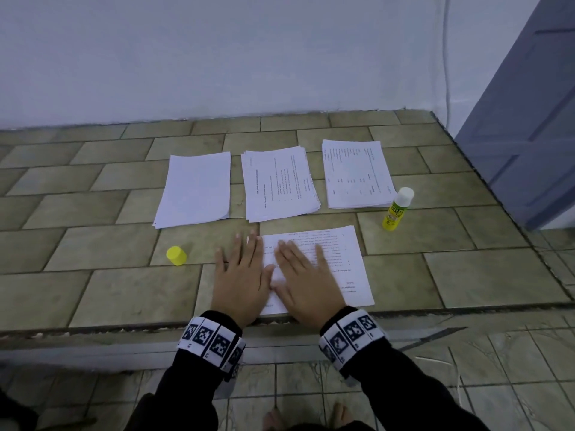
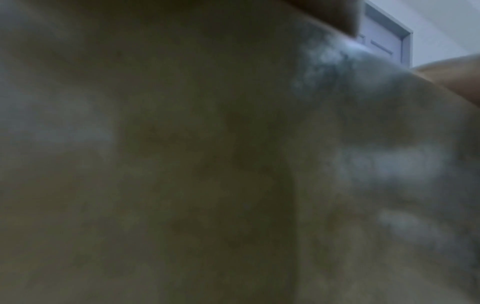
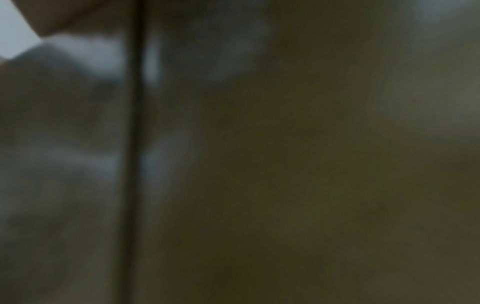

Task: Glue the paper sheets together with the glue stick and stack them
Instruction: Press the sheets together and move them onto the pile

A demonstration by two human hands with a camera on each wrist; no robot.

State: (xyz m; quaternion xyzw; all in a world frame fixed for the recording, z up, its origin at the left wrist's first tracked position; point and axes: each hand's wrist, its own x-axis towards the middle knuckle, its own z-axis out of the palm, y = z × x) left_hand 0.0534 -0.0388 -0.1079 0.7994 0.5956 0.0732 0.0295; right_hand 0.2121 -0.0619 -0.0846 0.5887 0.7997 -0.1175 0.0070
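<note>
Pressing flat, fingers spread: left hand and right hand on the white printed paper sheet near the tiled ledge's front edge. Risk: sheets skewing if palms slide on wet glue. The uncapped yellow glue stick stands right; its yellow cap lies left. Bare tile either side.

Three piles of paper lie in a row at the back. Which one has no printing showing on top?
The left pile. Its top sheet shows blank white, while the middle pile and the right pile both show lines of printed text.
</note>
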